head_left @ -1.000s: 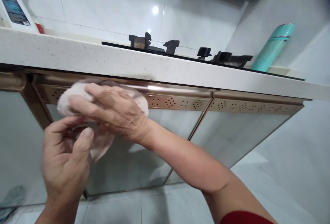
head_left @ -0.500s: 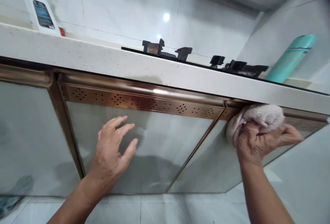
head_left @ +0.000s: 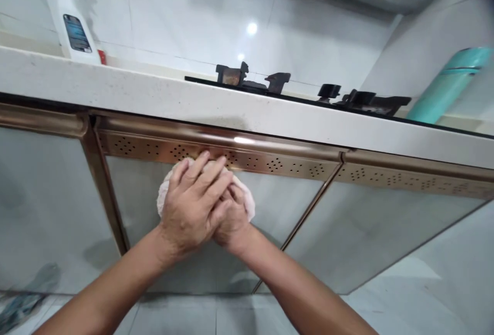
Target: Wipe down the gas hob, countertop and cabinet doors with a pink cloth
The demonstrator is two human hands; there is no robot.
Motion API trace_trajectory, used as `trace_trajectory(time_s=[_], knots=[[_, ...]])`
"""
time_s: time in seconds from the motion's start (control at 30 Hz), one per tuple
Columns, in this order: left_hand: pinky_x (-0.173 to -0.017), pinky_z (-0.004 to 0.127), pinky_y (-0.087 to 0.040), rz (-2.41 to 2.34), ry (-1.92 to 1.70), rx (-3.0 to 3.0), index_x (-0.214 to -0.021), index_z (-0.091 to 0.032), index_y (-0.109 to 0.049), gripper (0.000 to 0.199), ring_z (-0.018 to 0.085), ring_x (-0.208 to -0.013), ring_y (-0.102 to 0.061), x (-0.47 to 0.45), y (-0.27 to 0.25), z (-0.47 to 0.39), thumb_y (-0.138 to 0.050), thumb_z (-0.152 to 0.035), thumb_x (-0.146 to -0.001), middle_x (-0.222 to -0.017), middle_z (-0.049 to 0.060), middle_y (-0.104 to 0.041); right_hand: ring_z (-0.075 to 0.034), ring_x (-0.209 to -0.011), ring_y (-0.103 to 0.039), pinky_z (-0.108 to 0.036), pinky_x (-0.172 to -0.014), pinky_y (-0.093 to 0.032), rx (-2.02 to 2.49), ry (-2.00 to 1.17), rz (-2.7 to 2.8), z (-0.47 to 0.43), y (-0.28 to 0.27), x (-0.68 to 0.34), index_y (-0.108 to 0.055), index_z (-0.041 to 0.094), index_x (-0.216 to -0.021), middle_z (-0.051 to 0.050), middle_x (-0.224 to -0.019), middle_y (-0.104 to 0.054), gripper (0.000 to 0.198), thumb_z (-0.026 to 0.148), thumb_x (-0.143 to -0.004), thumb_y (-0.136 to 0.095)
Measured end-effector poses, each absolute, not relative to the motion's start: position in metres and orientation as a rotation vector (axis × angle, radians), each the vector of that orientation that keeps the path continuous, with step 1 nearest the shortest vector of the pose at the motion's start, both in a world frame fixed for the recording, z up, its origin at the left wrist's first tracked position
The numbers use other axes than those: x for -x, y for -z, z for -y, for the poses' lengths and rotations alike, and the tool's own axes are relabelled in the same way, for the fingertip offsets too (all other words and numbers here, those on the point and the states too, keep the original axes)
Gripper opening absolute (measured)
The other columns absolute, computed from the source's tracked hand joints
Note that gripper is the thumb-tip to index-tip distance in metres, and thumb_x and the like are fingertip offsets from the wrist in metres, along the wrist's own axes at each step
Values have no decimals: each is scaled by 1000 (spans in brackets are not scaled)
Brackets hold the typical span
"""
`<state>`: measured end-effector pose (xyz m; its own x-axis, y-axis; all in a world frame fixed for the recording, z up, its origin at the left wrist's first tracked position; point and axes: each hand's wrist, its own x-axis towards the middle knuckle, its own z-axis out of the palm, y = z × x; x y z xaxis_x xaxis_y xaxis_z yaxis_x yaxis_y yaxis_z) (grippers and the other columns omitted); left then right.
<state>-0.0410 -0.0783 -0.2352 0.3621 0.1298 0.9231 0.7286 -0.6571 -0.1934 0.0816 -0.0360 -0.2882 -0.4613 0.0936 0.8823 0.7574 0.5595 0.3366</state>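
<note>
White cloth [head_left: 164, 196] is lying bunched against the middle cabinet door [head_left: 278, 196], just under a copper-coloured perforated strip [head_left: 285, 165], and both of the person's hands are covering most of it. The left hand [head_left: 189, 209] is resting on top with its fingers stretched out and slightly spread, their tips reaching the strip; it is pressing rather than grasping. The right hand [head_left: 233, 219] is lying partly beneath it, on the cloth; its fingers are mostly hidden, so whether they are gripping the cloth is impossible to tell.

Half a second ago the right hand alone was holding the cloth at the top of the right cabinet door [head_left: 386, 222], while the left hand was hovering without it. Now the cloth is sitting on the middle door and the hands are overlapping, so the rubbing seems to be drawing on both arms and centring on this panel.

Above, a pale countertop [head_left: 154, 90] is running across. At the far left a white spray bottle [head_left: 77, 34] is standing; towards the right a black gas stove [head_left: 278, 83] and a turquoise flask [head_left: 447, 88] are showing.
</note>
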Motion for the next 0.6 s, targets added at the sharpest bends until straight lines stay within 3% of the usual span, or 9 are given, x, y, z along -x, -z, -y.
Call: trace_trajectory(time_s=[0.13, 0.23, 0.4, 0.6], knots=[[-120, 49, -28, 603, 1099, 2171, -139, -31, -49, 46, 27, -144, -40, 34, 218, 70, -55, -39, -94, -150, 7, -50, -25, -134, -49, -53, -115, -38, 683, 1087, 1776, 41, 254, -172, -49, 24, -135, -10, -143, -52, 39, 36, -98, -46], [-117, 50, -31, 596, 1123, 2188, -140, -29, -48, 50, 29, -141, -41, 3, 202, 64, -57, -43, -93, -148, 9, -50, -27, -129, -51, -60, -113, -37, 752, 1074, 1627, 46, 231, -249, -38, 23, -140, -14, -137, -53, 54, 43, -93, -57], [-109, 51, -37, 676, 1009, 2105, -139, -23, -51, 53, 34, -131, -45, -67, 194, 48, -62, -39, -89, -140, 13, -54, -29, -126, -53, -60, -108, -43, 633, 1139, 1775, 47, 214, -316, -39, 22, -138, -15, -135, -52, 60, 51, -90, -61], [-116, 53, -28, 664, 1026, 1891, -146, -24, -45, 66, 34, -135, -39, -90, 207, 27, -67, -41, -86, -145, 13, -50, -32, -122, -56, -60, -108, -42, 707, 1148, 1727, 41, 220, -403, -42, 23, -140, -14, -130, -56, 62, 54, -88, -55]])
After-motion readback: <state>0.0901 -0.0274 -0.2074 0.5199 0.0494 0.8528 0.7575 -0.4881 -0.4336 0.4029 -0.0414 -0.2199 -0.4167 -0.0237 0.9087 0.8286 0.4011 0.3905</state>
